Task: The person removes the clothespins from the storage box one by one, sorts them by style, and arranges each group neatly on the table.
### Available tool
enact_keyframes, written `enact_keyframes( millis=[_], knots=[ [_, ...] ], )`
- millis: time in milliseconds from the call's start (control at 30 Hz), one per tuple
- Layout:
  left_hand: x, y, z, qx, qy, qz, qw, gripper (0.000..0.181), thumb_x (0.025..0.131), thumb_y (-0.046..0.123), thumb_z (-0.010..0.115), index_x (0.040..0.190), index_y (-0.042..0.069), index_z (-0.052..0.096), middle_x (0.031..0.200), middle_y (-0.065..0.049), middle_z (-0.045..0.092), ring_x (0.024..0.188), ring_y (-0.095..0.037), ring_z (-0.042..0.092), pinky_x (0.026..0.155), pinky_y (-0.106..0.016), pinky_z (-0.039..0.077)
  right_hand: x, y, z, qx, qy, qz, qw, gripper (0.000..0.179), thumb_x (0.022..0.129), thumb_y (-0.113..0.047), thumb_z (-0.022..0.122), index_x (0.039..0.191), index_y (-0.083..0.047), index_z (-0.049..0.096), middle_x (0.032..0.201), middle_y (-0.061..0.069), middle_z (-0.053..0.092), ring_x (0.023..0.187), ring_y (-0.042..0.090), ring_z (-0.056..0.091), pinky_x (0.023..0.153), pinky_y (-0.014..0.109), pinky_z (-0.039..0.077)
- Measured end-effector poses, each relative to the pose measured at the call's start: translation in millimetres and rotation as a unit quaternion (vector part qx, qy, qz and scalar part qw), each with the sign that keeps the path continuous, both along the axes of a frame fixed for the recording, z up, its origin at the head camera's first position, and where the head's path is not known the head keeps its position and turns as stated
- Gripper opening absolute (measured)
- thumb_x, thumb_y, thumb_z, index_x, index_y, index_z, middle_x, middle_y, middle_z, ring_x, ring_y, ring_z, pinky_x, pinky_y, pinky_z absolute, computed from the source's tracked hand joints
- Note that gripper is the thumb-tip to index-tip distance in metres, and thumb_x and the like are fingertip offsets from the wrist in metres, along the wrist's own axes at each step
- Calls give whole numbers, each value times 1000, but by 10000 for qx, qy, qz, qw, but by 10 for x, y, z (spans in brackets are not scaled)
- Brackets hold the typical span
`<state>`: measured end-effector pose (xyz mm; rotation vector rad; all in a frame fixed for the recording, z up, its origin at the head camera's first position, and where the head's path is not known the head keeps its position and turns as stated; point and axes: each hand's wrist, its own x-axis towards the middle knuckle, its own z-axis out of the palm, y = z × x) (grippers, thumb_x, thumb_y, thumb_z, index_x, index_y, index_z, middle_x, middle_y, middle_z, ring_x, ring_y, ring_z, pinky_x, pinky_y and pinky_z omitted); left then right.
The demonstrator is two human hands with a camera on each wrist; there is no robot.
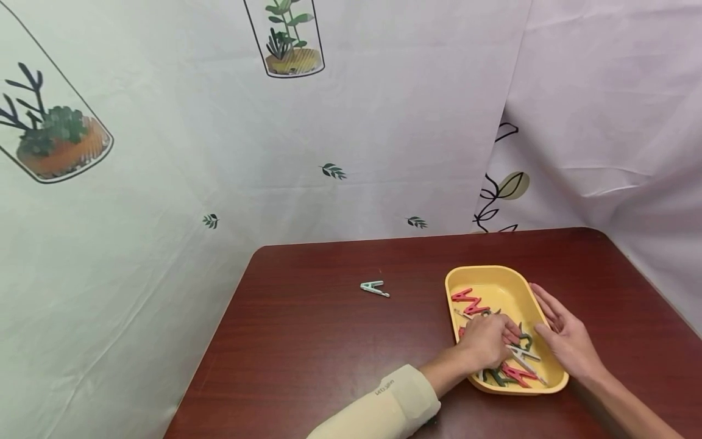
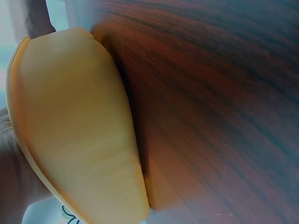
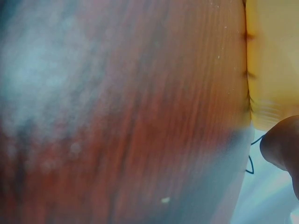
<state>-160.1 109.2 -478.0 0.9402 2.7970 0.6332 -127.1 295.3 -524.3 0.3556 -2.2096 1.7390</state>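
Observation:
A yellow plastic tray (image 1: 488, 273) stands on the table at the right, holding several clothespins in red, white and dark green. My left hand (image 1: 488, 341) reaches over its near left side, down among the clothespins. Its fingers bend toward the right, close above a white clothespin (image 1: 523, 356); the thumb is hidden, and I cannot tell whether it pinches one. My right hand (image 1: 570, 341) grips the tray's right side, thumb at the rim and fingers along the outside. Red clothespins (image 1: 463, 296) lie at the tray's left wall. The left wrist view shows the tray's outer wall (image 2: 74, 116).
One pale mint clothespin (image 1: 375, 288) lies alone on the dark red wooden table (image 1: 307, 341), left of the tray. Behind the table hangs a white cloth (image 1: 384, 122) printed with plants, and it continues along both sides.

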Motion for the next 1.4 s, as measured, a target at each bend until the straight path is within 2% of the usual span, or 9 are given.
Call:
enact_keyframes(
  millis=[333,633,900,1100,1400],
  knots=[
    [15,-7,8,-82,117,7,9999,31,83,17,89,106,33,76,85,32,70,77,21,54,76,-2,35,5,-12,16,-242,-50,120,9996,72,97,24,49,163,6,30,159,-17,45,131,-15,50,95,7,47],
    [32,-1,2,-140,106,10,9998,32,83,12,87,104,32,74,82,32,67,73,20,50,72,-5,33,9,-13,16,-378,-35,182,9991,72,97,25,48,163,6,30,158,-17,46,131,-14,50,95,7,47],
    [44,5,6,-244,204,-63,9995,29,84,17,90,103,32,73,82,31,67,79,16,54,73,-7,36,9,-7,6,-331,-37,155,9993,71,97,24,48,163,6,31,156,-19,47,131,-14,50,93,7,48],
    [38,3,1,-379,310,-123,9987,28,83,20,91,102,33,74,84,31,68,80,18,54,72,-7,35,-7,-13,5,-513,-7,236,9984,70,97,25,46,163,6,31,154,-21,49,132,-13,51,92,8,50],
    [26,0,-7,-181,399,-88,9990,24,86,21,89,101,32,74,83,30,68,76,19,53,68,-4,33,1,-13,2,-396,44,190,9990,71,96,26,47,162,8,30,154,-21,48,131,-14,50,94,8,48]
  ],
)
